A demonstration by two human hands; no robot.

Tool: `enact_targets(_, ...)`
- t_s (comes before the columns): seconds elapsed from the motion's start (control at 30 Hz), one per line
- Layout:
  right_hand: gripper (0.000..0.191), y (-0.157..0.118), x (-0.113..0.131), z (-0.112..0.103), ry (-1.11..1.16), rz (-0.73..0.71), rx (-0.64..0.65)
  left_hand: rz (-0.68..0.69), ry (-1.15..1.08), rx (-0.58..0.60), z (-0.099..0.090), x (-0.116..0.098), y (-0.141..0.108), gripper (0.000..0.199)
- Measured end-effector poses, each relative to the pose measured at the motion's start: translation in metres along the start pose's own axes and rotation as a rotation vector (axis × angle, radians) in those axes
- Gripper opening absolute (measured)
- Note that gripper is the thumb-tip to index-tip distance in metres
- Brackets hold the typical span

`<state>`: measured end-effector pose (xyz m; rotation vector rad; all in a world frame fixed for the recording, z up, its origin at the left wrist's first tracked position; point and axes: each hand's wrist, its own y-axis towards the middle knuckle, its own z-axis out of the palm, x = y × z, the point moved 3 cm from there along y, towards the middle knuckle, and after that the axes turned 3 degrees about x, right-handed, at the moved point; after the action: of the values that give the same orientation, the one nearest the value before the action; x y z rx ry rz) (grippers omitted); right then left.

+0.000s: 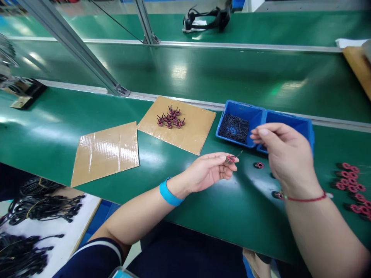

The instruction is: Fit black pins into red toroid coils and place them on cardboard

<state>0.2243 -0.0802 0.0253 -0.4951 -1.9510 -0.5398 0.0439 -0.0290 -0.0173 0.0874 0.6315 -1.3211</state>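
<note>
My left hand [210, 172] pinches a small red-and-black ring coil [230, 159] between thumb and fingers, with thin wire leads sticking out to the right. Higher up and to the right, my right hand [290, 158] has its thumb and fingertips pressed together in front of the blue bins; whatever it may hold is too small to make out. Short black tubes [234, 128] lie in the left blue bin [245, 109]. The right blue bin [290, 117] is partly hidden behind my right hand. A loose coil [259, 165] rests on the green table between my hands.
Several finished-looking coils with dark leads [171, 119] sit on a cardboard sheet [191, 133]. Another cardboard sheet [106, 154] lies left of it. More coils [350, 181] are grouped at the right. Bundled black cables [43, 204] lie lower left. A metal post [78, 50] rises behind.
</note>
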Motion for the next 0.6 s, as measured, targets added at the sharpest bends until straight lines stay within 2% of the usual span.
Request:
enact_targets(0.1, 0.012, 0.037, 0.004, 0.016, -0.278, -0.066, 0.229, 0.062, -0.034, -0.099, -0.005, -0.005, 0.003, 0.012)
enact_targets(0.17, 0.024, 0.055, 0.001, 0.037, -0.767, -0.178, 0.500, 0.109, -0.042, -0.156, -0.008, -0.010, 0.005, 0.008)
enact_targets(0.2, 0.026, 0.063, -0.002, 0.045, -0.848, -0.173, 0.538, 0.130, -0.044, -0.178, -0.010, -0.013, 0.006, 0.007)
enact_targets(0.27, 0.025, 0.074, -0.008, 0.058, -0.951, -0.154, 0.580, 0.161, -0.048, -0.210, -0.012, -0.018, 0.007, 0.006)
enact_targets(0.37, 0.016, 0.080, -0.013, 0.064, -0.994, -0.119, 0.602, 0.187, -0.055, -0.228, -0.013, -0.022, 0.007, 0.005)
enact_targets(0.6, 0.019, 0.077, -0.005, 0.044, -1.023, -0.089, 0.560, 0.169, -0.054, -0.210, -0.008, -0.018, 0.005, 0.004)
